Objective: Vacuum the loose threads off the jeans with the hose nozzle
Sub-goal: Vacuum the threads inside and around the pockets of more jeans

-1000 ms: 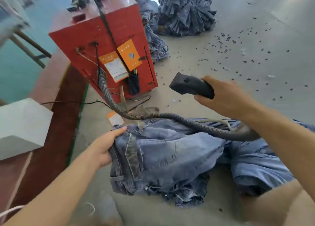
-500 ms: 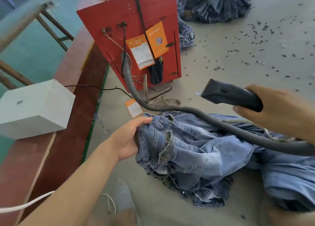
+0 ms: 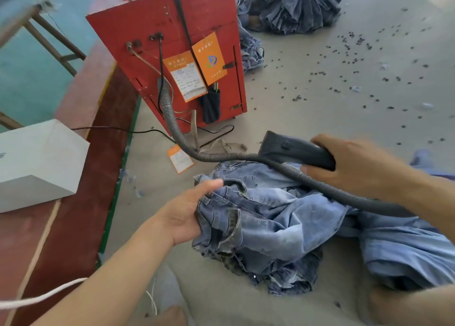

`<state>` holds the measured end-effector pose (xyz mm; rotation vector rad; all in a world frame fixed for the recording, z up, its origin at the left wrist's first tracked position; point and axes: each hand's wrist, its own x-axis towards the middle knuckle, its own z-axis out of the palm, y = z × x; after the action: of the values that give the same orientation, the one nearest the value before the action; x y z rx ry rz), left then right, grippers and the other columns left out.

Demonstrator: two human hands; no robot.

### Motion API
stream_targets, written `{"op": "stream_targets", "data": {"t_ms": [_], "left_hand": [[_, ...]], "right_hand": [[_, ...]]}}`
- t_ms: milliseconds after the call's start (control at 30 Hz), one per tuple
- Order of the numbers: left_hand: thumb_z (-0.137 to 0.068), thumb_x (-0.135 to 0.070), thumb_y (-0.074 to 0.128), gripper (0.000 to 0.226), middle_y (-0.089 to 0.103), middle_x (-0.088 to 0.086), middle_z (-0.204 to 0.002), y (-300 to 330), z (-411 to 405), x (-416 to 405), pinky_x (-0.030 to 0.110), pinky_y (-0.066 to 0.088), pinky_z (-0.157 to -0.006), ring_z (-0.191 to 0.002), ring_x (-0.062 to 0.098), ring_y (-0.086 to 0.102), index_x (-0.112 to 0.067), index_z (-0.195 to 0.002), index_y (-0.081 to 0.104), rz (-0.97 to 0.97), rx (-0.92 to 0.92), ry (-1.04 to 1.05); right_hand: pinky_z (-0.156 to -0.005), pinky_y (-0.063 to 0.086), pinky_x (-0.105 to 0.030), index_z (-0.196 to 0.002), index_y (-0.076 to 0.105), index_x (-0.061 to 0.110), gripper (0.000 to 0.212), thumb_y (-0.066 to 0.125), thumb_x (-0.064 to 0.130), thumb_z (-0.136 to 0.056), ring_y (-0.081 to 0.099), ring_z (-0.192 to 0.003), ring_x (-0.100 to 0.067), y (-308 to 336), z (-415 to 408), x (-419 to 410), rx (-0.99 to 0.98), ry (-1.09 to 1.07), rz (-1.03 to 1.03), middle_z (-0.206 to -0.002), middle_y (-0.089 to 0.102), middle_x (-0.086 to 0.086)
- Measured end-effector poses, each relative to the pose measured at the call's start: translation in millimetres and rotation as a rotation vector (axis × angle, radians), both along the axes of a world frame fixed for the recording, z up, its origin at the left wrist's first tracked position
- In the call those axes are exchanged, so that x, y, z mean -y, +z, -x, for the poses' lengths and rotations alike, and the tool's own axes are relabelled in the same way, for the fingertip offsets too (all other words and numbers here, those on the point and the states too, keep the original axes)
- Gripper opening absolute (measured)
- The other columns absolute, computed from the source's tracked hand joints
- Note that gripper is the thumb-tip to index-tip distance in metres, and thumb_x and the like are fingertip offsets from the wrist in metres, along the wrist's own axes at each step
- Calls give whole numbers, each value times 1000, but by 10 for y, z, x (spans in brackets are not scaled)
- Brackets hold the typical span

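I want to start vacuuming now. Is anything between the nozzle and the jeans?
Nothing separate blocks it. The right hand holds the nozzle above the jeans, which the left hand grips. Only the nozzle's own hose lies across the denim underneath.

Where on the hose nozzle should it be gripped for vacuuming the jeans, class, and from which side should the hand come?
Grip the hose nozzle by its thick rear handle, coming from the right, as the right hand does. The flat mouth points left and must stay free, and the hose leaves from the rear end, under the hand.
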<state>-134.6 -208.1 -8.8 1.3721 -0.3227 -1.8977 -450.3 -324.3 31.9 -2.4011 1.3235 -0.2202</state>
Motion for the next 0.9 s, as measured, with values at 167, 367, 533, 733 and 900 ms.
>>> {"op": "stream_targets", "data": {"t_ms": [167, 367, 533, 733, 900], "left_hand": [[-94, -4, 60, 38, 69, 30, -123, -118, 189, 76, 53, 62, -84, -114, 45, 68, 8, -129, 64, -59, 115, 99], [-93, -26, 58, 38, 69, 21, -129, -26, 152, 201, 46, 62, -79, -111, 35, 72, -4, -117, 77, 101, -97, 173], [-107, -35, 46, 45, 62, 19, -141, -26, 227, 238, 45, 58, -95, -129, 34, 62, -6, -132, 68, 212, -175, 115], [-108, -45, 41, 54, 60, 22, -142, -41, 306, 255, 48, 54, -101, -131, 36, 60, -5, -134, 67, 250, -213, 49], [-109, -55, 32, 65, 57, 22, -146, -97, 299, 299, 49, 50, -108, -136, 36, 55, -5, -136, 65, 229, -219, 86]], "right_hand": [[-62, 51, -29, -124, 41, 44, 43, 56, 68, -92, 60, -67, -4, -123, -120, -111, -75, 95, -59, -81, 65, 14], [-61, 50, -26, -112, 50, 48, 36, 50, 75, -88, 61, -74, -4, 26, 8, -103, 54, 132, -15, -77, 63, 18], [-57, 44, -19, -110, 52, 46, 41, 47, 78, -85, 61, -79, 2, 51, -25, -156, 42, 190, -90, -84, 65, 21], [-55, 41, -27, -99, 55, 34, 27, 58, 60, -94, 56, -61, -4, 143, -216, 114, 246, -86, 43, -71, 59, 12], [-53, 41, -13, -100, 54, 52, 21, 56, 70, -88, 62, -75, 8, 158, -131, -187, 178, 101, -101, -83, 64, 31]]}}
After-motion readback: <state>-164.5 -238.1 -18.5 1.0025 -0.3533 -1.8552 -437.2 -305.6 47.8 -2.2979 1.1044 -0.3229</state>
